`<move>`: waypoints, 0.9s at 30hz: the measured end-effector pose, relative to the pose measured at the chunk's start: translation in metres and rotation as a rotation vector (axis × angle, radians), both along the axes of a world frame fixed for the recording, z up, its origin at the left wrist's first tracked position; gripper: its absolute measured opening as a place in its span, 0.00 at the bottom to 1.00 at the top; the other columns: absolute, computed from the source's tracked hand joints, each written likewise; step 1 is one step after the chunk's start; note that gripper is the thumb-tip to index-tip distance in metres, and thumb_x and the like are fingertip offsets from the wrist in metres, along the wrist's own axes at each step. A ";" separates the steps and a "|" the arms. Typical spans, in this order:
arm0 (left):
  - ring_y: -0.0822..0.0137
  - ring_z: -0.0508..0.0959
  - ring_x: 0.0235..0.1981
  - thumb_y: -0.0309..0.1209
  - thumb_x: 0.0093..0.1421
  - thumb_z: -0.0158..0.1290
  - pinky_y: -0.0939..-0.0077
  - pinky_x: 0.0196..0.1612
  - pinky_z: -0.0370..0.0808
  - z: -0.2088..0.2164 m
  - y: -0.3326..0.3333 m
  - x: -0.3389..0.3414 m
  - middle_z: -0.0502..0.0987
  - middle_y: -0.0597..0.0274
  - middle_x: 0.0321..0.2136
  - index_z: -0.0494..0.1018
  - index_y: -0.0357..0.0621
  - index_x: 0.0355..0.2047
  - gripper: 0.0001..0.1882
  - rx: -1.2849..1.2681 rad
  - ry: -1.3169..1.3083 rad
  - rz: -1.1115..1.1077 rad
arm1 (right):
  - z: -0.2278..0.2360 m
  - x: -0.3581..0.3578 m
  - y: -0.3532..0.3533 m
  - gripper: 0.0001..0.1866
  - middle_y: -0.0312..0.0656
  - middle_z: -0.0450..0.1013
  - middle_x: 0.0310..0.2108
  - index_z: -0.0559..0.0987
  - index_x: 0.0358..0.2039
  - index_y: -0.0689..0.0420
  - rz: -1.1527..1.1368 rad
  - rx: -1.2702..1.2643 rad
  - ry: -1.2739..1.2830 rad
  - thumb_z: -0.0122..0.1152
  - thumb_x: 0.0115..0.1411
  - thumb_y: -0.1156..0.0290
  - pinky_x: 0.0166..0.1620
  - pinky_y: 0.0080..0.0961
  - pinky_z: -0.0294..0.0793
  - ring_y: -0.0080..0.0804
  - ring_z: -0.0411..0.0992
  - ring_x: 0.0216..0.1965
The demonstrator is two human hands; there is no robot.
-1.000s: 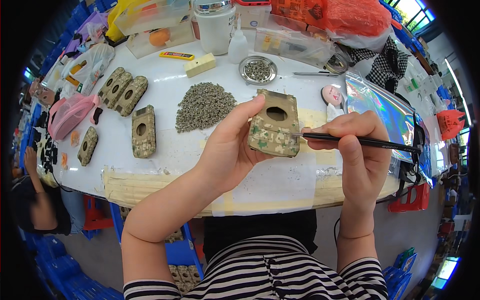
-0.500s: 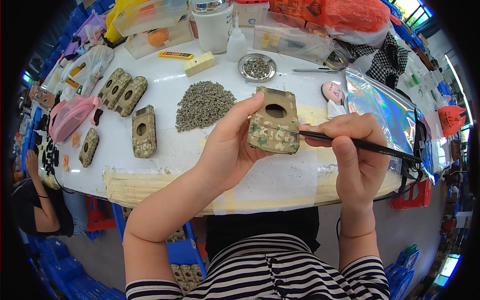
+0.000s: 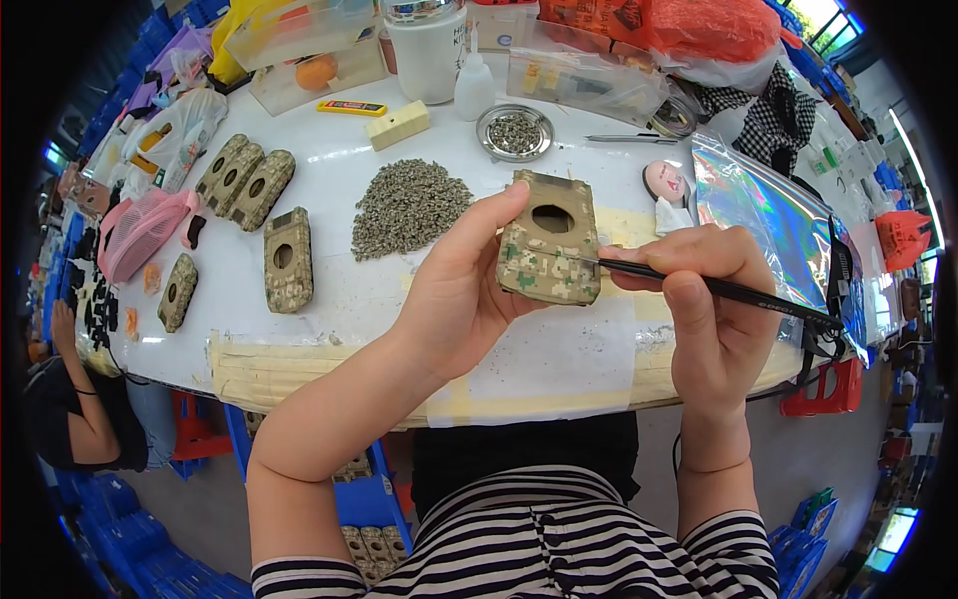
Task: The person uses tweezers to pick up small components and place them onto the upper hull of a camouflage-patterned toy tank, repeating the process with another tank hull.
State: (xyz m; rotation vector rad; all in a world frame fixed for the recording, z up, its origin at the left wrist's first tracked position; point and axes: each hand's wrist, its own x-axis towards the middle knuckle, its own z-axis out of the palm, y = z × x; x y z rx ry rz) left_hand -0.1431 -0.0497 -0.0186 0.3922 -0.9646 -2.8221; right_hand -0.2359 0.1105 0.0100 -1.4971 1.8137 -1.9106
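My left hand (image 3: 469,285) is closed round a camouflage toy tank hull (image 3: 548,272), thumb at its upper left edge and fingers beneath. The hull is boxy, tan and green, with a round hole in its top. In my right hand (image 3: 714,309), black tweezers (image 3: 733,290) are held like a pen. Their thin tip meets the hull's right side, below the hole; whether anything is in the tip is too small to tell. More hulls lie to the left: a single one (image 3: 288,260), a row of three (image 3: 261,190) and a smaller-looking one (image 3: 178,293).
Beyond my left hand is a heap of small grey-brown parts (image 3: 407,210). Further back stand a metal dish of bits (image 3: 514,133), a white squeeze bottle (image 3: 473,90) and a cream block (image 3: 397,126). Shiny film (image 3: 758,220) lies right; another person's arm (image 3: 75,369) shows far left.
Almost nothing differs. The hull has tilted or lifted very slightly, and the tweezers' tip stays at its right side.
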 end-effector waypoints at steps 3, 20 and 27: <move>0.61 0.79 0.37 0.43 0.64 0.38 0.70 0.42 0.78 0.000 0.000 0.000 0.77 0.49 0.39 0.68 0.37 0.48 0.23 0.004 0.003 -0.007 | 0.000 0.000 0.000 0.04 0.43 0.71 0.31 0.73 0.33 0.66 0.005 -0.001 -0.007 0.57 0.58 0.79 0.38 0.19 0.69 0.27 0.70 0.33; 0.61 0.79 0.37 0.43 0.63 0.38 0.70 0.42 0.77 0.000 0.000 0.000 0.77 0.49 0.38 0.68 0.37 0.48 0.23 -0.005 0.004 -0.005 | -0.001 0.000 0.000 0.04 0.44 0.73 0.32 0.74 0.33 0.66 0.019 -0.010 -0.032 0.57 0.57 0.79 0.39 0.21 0.70 0.29 0.72 0.34; 0.61 0.79 0.37 0.43 0.63 0.39 0.71 0.42 0.78 0.001 0.001 -0.001 0.77 0.50 0.38 0.68 0.37 0.48 0.23 -0.018 -0.009 0.005 | 0.000 0.000 0.001 0.04 0.44 0.73 0.32 0.74 0.33 0.66 0.010 0.002 -0.014 0.57 0.57 0.79 0.39 0.21 0.70 0.28 0.71 0.34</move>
